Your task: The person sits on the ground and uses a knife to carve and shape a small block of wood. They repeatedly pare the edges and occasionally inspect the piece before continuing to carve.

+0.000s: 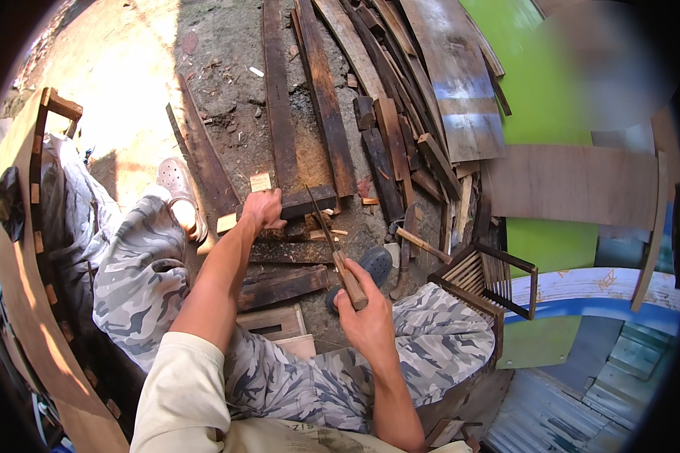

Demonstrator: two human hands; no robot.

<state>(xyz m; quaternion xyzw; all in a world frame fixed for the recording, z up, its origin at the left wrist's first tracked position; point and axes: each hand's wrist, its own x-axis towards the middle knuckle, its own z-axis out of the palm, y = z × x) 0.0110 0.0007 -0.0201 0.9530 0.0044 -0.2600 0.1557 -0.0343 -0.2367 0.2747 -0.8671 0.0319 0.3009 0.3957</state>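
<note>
At the frame's centre, the left hand [263, 209] presses fingers closed over a dark wood block [307, 201]; just below, the right hand [364, 313] grips a wooden-handled blade [332, 245], fist shut.

Bare packed earth [227, 83] makes up the floor, grey-brown and littered with chips, with a bright patch of sunlight [121, 83] falling up and to the left of the left hand. Beyond both hands a heap of weathered planks [385, 90] fans outward, dark and rough. To the right of the right hand stands a bright green panel [540, 98], crossed by a plain plywood sheet [574, 185]. Just beside it sits a small slatted wooden frame [491, 275]. Lower right lies corrugated blue-grey sheeting [574, 408]. Far left, a curved wooden frame [23, 249] arcs along the edge.
</note>
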